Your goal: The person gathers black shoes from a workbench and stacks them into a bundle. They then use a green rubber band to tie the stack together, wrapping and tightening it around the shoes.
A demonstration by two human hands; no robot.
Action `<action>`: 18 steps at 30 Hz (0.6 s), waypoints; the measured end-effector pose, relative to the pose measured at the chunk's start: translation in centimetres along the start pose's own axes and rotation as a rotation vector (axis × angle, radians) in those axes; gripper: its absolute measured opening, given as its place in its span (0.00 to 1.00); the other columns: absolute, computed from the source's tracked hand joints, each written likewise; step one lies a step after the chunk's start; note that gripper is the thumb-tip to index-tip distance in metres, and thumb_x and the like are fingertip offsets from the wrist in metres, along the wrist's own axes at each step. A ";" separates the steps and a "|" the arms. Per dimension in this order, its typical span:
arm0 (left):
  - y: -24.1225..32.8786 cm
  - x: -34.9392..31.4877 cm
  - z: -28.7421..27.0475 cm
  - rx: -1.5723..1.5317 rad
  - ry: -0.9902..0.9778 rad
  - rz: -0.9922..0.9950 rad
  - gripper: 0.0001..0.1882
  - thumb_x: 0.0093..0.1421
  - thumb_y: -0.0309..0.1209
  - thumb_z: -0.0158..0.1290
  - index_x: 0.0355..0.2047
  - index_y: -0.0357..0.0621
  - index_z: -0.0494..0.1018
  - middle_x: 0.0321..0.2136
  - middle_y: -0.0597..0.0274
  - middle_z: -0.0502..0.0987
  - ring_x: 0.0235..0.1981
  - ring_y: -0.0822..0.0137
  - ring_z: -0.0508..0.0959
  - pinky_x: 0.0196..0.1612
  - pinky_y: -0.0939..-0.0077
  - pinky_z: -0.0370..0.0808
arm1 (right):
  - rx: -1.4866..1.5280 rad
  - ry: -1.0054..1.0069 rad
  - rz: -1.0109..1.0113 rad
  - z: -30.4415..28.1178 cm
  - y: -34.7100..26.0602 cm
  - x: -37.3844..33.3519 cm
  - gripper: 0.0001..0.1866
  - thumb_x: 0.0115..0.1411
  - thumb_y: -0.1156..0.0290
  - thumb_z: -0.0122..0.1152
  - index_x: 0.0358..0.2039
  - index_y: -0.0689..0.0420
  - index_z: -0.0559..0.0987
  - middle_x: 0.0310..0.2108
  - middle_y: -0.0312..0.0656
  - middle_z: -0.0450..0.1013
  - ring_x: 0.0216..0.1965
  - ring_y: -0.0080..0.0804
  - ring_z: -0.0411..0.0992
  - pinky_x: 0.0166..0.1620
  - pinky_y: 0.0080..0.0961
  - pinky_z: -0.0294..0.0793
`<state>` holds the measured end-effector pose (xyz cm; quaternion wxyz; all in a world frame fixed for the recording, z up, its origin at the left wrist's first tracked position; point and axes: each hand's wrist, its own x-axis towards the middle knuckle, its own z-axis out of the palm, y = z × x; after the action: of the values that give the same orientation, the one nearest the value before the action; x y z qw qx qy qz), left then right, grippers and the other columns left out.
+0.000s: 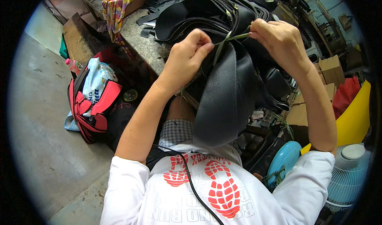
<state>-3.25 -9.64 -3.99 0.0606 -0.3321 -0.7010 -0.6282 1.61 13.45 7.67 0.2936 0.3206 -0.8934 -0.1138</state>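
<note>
A thick bundle of black leather-like pieces [229, 94] hangs over the near edge of the worktable, its curved layers fanned out at the top. A thin green tie strip [238, 37] crosses around the bundle's narrow middle. My left hand [185, 60] is closed in a pinch at the left end of the strip, thumb against forefinger. On the other side, my right hand [280, 42] grips the strip's right end in curled fingers. The strip looks taut between the crossing and my right hand. Part of it behind the bundle is hidden.
The grey worktable [141, 36] carries dark scraps and a box with a patterned cloth [115, 14]. A red-and-black bag [85, 101] sits at the left. On the right are cardboard boxes [332, 70], a yellow sheet [354, 121], a blue round object [284, 159] and a fan [348, 177].
</note>
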 end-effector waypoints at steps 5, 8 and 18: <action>-1.7 -2.1 -0.9 0.066 -0.030 -0.082 0.07 0.66 0.29 0.55 0.40 0.38 0.72 0.27 0.52 0.79 0.29 0.62 0.81 0.35 0.73 0.75 | 0.062 0.012 0.006 1.2 0.2 -1.9 0.10 0.61 0.62 0.64 0.32 0.52 0.73 0.23 0.40 0.74 0.26 0.39 0.77 0.29 0.31 0.75; -2.7 -2.8 -0.8 0.103 -0.059 -0.140 0.07 0.66 0.30 0.55 0.39 0.39 0.72 0.26 0.52 0.79 0.27 0.62 0.80 0.34 0.72 0.74 | 0.073 0.007 0.035 1.6 0.2 -2.4 0.10 0.61 0.62 0.64 0.33 0.53 0.74 0.24 0.42 0.75 0.27 0.39 0.78 0.30 0.30 0.76; 1.4 -1.1 -3.3 -0.680 -0.139 -0.537 0.10 0.69 0.36 0.53 0.40 0.43 0.77 0.20 0.78 0.68 0.18 0.87 0.62 0.20 0.89 0.53 | 0.283 -0.240 0.259 -3.7 -3.0 -0.2 0.11 0.56 0.64 0.69 0.30 0.56 0.76 0.26 0.41 0.74 0.29 0.39 0.76 0.32 0.32 0.74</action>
<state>-2.69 -13.14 -2.69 -0.2648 -0.1807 -0.5180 -0.7930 5.48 11.22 9.35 0.1493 0.2253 -0.9627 0.0141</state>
